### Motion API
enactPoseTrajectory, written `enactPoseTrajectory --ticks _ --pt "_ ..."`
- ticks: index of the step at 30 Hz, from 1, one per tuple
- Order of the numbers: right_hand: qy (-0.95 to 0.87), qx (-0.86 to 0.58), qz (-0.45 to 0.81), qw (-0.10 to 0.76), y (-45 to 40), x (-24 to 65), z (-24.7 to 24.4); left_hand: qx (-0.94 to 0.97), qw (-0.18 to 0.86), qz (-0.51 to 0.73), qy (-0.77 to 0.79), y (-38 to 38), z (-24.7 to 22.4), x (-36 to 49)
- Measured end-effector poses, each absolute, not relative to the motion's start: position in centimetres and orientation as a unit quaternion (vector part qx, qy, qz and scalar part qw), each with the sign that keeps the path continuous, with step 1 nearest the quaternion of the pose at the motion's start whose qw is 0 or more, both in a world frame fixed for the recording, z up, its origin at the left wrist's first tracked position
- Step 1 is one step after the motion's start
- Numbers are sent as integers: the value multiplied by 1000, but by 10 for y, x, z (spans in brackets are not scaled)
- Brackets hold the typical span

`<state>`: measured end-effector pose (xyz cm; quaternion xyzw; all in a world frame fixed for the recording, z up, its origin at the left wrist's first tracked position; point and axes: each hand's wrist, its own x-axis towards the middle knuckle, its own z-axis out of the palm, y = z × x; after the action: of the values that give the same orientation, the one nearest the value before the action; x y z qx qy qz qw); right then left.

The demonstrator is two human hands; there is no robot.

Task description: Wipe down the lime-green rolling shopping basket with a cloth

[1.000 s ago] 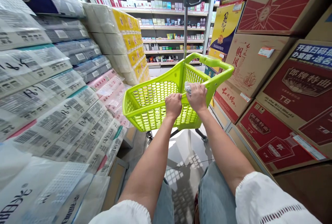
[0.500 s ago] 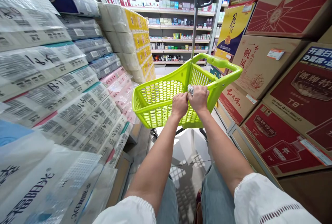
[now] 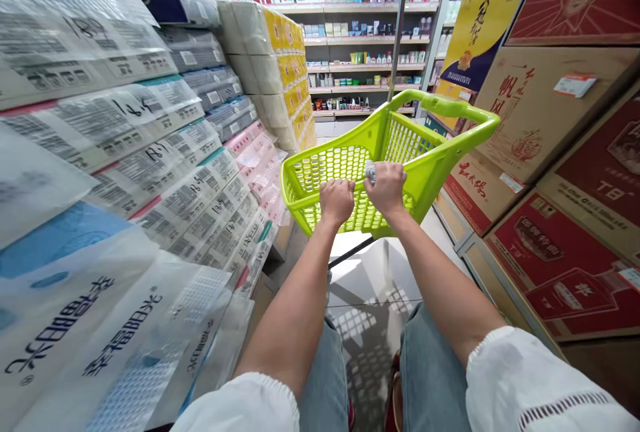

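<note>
As hands (image 3: 337, 201) grip cart (image 3: 440, 169), packs (image 3: 145, 109) left, cartons (image 3: 540, 109) right, shelves (image 3: 367, 7) ahead

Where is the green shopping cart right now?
In the head view, the green shopping cart is in the middle of the aisle, under both hands, between the stacked packs on the left and the boxes on the right.

The person wore a white top; its left sleeve (image 3: 245, 403) and right sleeve (image 3: 530, 369) ended in gathered, finely frilled edges, the right with 1 ladder-like openwork band. The 2 legs were in faded blue jeans (image 3: 429, 369), above partly hidden reddish shoes (image 3: 393, 405). The left hand (image 3: 337, 203) and right hand (image 3: 387, 188) were bare.
</note>
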<state>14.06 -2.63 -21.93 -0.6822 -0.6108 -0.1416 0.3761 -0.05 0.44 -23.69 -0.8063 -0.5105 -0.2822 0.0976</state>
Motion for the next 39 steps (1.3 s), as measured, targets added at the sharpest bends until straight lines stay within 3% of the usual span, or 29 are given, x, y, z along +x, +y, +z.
enactPoseTrajectory --ticks 7,13,21,31,39 --pt "-676 -637 -152 338 -23 133 -223 -825 64 -274 -489 10 -236 -4" --pt "-515 -740 -199 384 -20 200 -210 -828 60 -275 -486 10 -235 -2" --pt "-654 -657 -158 341 -22 116 -229 -832 65 -278 -475 14 -239 2" --pt "-550 -726 -204 359 -24 171 -211 -838 51 -286 -462 17 -236 -4" --pt "-635 -673 -173 338 -25 118 -225 -848 37 -276 -450 17 -236 -4"
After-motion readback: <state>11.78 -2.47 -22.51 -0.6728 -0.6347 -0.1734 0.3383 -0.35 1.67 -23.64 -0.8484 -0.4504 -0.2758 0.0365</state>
